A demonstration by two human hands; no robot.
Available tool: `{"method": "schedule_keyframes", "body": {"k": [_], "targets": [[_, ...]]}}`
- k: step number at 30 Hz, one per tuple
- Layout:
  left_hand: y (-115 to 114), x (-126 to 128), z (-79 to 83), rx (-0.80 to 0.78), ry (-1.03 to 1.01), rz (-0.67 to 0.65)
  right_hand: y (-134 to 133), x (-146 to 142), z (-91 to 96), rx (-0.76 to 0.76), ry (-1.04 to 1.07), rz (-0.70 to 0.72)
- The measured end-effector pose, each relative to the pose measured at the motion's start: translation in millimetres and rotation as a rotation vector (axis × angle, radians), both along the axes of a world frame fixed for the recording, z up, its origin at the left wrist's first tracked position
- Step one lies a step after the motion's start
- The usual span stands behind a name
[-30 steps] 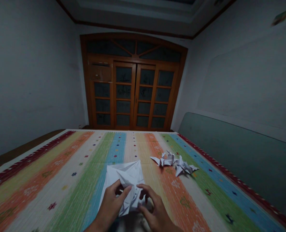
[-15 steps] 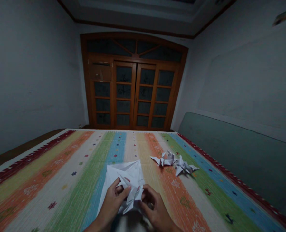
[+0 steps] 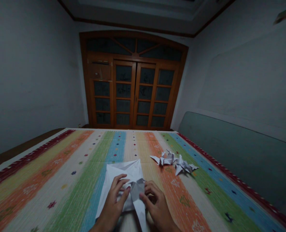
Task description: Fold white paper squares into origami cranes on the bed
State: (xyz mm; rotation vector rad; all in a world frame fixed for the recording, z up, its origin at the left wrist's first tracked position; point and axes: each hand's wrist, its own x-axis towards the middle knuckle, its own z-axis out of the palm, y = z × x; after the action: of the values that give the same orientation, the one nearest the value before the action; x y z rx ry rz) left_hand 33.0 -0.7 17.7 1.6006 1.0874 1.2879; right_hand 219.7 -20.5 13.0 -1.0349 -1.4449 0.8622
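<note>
Between my two hands is a folded white paper piece (image 3: 138, 193), with one long pointed flap hanging down toward me. My left hand (image 3: 115, 196) pinches its left side between thumb and fingers. On the other side, my right hand (image 3: 155, 201) grips the right edge, thumb in front and fingers curled behind. Below and behind the piece lies a creased white paper sheet (image 3: 111, 172) on the tablecloth, partly covered by my left hand. The exact folds under my fingertips are hidden.
Folded white paper figures (image 3: 173, 161) lie to the right, beyond my right hand. A striped tablecloth (image 3: 70, 180) covers the table. A green panel (image 3: 230, 138) stands along the right side, and wooden doors (image 3: 135, 93) are at the far end.
The folded paper has turned in my hands, so a long pointed flap now hangs down toward me. My left fingers have spread over its top. The sheet and the paper figures stay put.
</note>
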Motion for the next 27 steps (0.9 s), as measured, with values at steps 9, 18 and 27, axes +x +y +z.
{"method": "schedule_keyframes", "body": {"k": [9, 18, 27], "targets": [[-5.8, -5.9, 5.8, 0.341, 0.248, -0.124, 3.5, -1.0, -3.1, -0.08, 0.097, 0.024], [-9.2, 1.3, 16.1, 0.118, 0.145, -0.26, 1.8, -1.1, 1.7, -0.106, 0.133, 0.146], [-9.2, 2.6, 22.9, 0.076, 0.052, -0.265, -0.2, 5.1, -7.9, -0.028, -0.076, 0.204]]}}
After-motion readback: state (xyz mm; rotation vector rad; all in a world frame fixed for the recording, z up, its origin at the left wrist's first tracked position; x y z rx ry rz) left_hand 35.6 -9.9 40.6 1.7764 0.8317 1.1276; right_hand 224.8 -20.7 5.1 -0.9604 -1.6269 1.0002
